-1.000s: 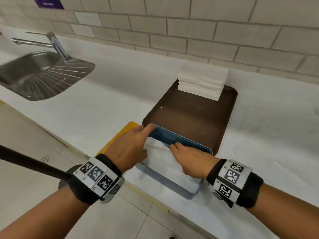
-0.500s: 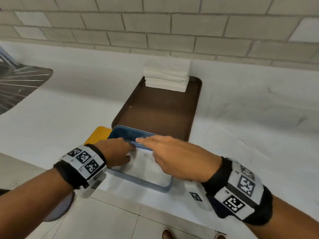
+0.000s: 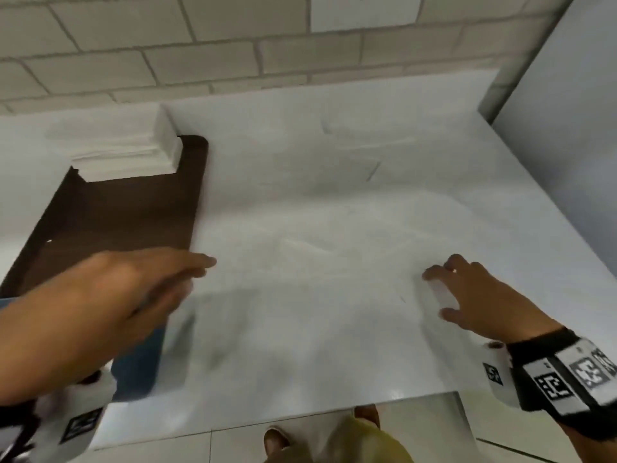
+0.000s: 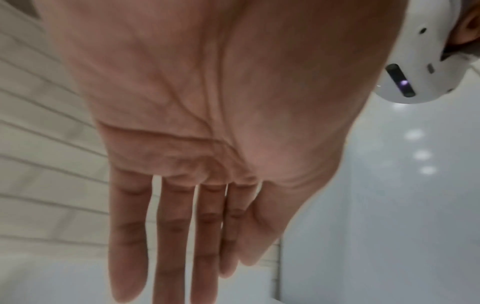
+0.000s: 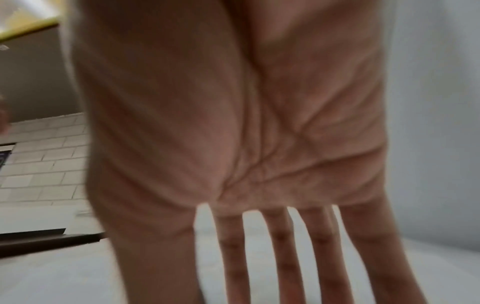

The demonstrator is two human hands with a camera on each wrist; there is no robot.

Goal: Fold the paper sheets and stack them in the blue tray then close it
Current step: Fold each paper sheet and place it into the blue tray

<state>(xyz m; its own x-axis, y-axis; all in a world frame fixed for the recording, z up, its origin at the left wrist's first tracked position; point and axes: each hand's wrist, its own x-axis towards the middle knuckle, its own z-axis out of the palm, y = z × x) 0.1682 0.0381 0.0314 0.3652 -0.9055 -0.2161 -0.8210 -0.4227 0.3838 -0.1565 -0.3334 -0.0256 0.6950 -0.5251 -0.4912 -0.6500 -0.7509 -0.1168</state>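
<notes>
Our left hand (image 3: 133, 289), fingers straight and together, hovers blurred over the blue tray (image 3: 140, 362) at near left. Our right hand (image 3: 480, 295) spreads on the white counter (image 3: 317, 212), holding nothing. Paper stack (image 3: 133, 155) sits far left.

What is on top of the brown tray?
A stack of white paper sheets sits at the far end of the brown tray. The middle of the tray is bare. The left hand covers its near end, so what lies there cannot be seen.
</notes>
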